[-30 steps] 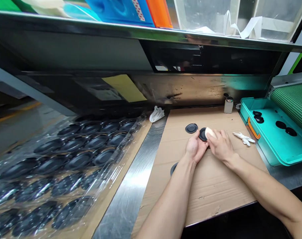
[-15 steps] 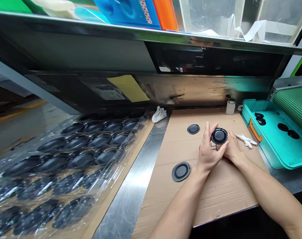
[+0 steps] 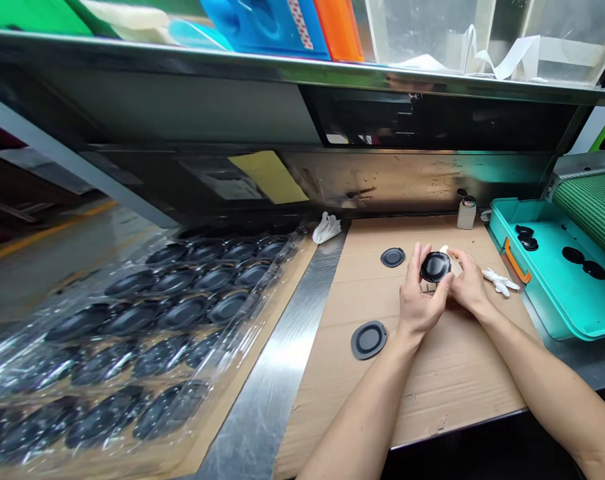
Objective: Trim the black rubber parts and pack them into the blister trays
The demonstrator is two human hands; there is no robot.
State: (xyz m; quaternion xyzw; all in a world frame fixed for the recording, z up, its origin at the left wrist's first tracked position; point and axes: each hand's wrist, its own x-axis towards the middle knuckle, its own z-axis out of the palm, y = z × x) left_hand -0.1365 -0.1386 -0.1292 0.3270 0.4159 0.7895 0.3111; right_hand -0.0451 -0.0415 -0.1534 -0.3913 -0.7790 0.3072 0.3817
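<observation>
A glossy round black part (image 3: pixel 435 267) is held up over the cardboard between the thumb and fingers of my left hand (image 3: pixel 420 293). Just right of it, my right hand (image 3: pixel 466 277) has its fingers bent together around something small and pale (image 3: pixel 444 250), too hidden to name, close to the part's edge. Two matte black discs lie on the cardboard left of my hands, one farther back (image 3: pixel 392 257) and one nearer (image 3: pixel 368 340).
Rows of black parts in clear plastic trays (image 3: pixel 182 313) fill the left. A teal bin (image 3: pixel 557 287) with several black pieces stands right. A white-and-black bottle (image 3: pixel 466 213), a white glove (image 3: pixel 501 283) and crumpled white material (image 3: pixel 326 228) lie around the cardboard (image 3: pixel 352 413). A shelf (image 3: pixel 182 63) spans above.
The held black part now shows a smooth, shiny face instead of its ringed one. My right hand has moved slightly away from behind it, and a pale item shows at its fingertips. The view has shifted slightly.
</observation>
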